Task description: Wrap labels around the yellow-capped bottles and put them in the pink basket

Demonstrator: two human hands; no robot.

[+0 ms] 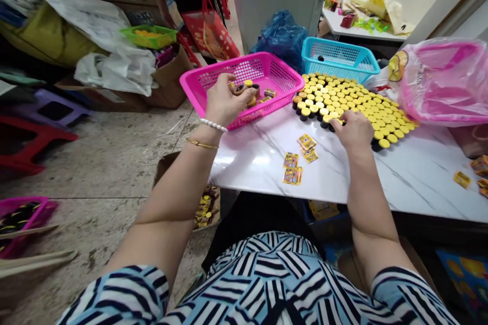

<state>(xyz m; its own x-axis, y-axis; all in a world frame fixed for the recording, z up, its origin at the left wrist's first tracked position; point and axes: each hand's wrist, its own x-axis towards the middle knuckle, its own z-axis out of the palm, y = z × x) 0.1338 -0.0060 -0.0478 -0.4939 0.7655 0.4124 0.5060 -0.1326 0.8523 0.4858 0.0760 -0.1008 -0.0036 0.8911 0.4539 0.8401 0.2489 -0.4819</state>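
Note:
My left hand [225, 99] reaches over the near side of a pink basket [280, 68]. Its fingers are curled around a small labelled jar, partly hidden by the hand. Other small jars [270, 93] lie loose in the basket, some with yellow caps and wrapped in labels. At the front edge of a dense block of upright black jars with yellow caps [354, 96], my right hand [355, 132] pinches one of the jars by its cap. Small yellow printed labels [292, 175] lie in little stacks on the white marbled table [251, 172] between my hands.
Behind the jars stands a blue basket [339, 58]; a pink basket in clear plastic [446, 81] is at the right. More labels [462, 179] lie at the right edge. A carton of jars [208, 208] sits below the table. A person with a red bag [209, 30] stands beyond.

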